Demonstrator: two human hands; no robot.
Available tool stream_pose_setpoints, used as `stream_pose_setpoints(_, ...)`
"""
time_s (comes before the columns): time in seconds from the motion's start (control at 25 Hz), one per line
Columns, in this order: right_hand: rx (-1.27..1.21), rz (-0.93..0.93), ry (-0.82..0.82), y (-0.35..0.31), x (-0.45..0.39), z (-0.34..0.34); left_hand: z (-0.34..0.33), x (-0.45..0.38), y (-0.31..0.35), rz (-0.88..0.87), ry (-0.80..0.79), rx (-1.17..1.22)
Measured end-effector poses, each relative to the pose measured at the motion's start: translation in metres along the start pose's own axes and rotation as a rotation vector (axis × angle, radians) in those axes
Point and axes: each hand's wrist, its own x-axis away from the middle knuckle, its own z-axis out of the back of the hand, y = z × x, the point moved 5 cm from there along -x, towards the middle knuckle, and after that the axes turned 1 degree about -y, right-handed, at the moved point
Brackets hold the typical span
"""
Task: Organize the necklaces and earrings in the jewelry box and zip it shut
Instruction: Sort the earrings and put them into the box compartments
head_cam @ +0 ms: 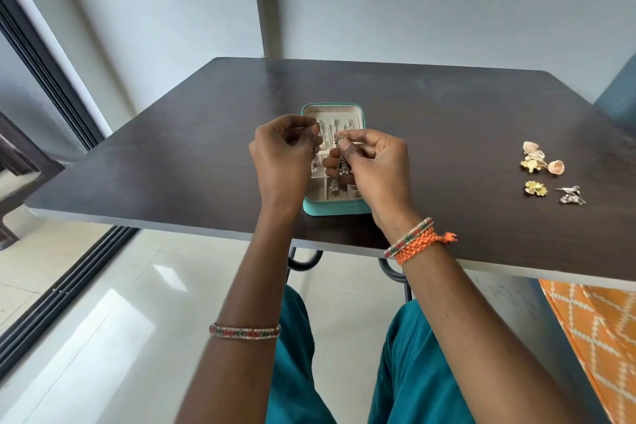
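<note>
A teal jewelry box (335, 209) lies open on the dark table (447, 120), its cream lining and small compartments showing. Both hands hover just above it. My right hand (373, 162) pinches a silver dangling earring (343, 165) by its top. My left hand (282, 155) pinches a second silver earring (315, 162), which hangs beside the palm and is partly hidden. Thin chains (327, 134) lie in the box's far half, between the two hands.
At the table's right side lie loose earrings: a gold cluster (538, 160), a small yellow flower stud (536, 187) and a silver pair (571, 195). The table's near edge runs under my forearms. An orange patterned cloth (599, 327) is at lower right.
</note>
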Motion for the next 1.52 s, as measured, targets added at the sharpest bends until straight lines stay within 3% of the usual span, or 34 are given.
stream_pose_setpoints(0.4, -0.015, -0.025, -0.027, -0.002, 0.003, 0.0, 0.009, 0.013, -0.008, 0.021, 0.04, -0.322)
stream_pose_setpoints(0.68, -0.082, -0.059, -0.042, -0.006, 0.005, 0.0, 0.007, 0.002, -0.03, 0.244, -0.138, -0.021)
stream_pose_setpoints(0.92, -0.121, -0.092, -0.049, -0.009, 0.008, 0.001, 0.008, 0.002, -0.022, 0.054, -0.08, -0.371)
stream_pose_setpoints(1.2, -0.114, -0.085, -0.063, -0.01, 0.009, 0.002, 0.002, 0.002, -0.026, 0.026, -0.059, -0.626)
stream_pose_setpoints(1.4, -0.122, -0.092, -0.064, -0.007, 0.008, 0.002, 0.002, 0.001, -0.036, 0.141, -0.066, -0.494)
stream_pose_setpoints(1.52, -0.129, -0.113, -0.087, -0.005, 0.007, 0.001, 0.004, 0.007, -0.04, 0.112, -0.01, -0.367)
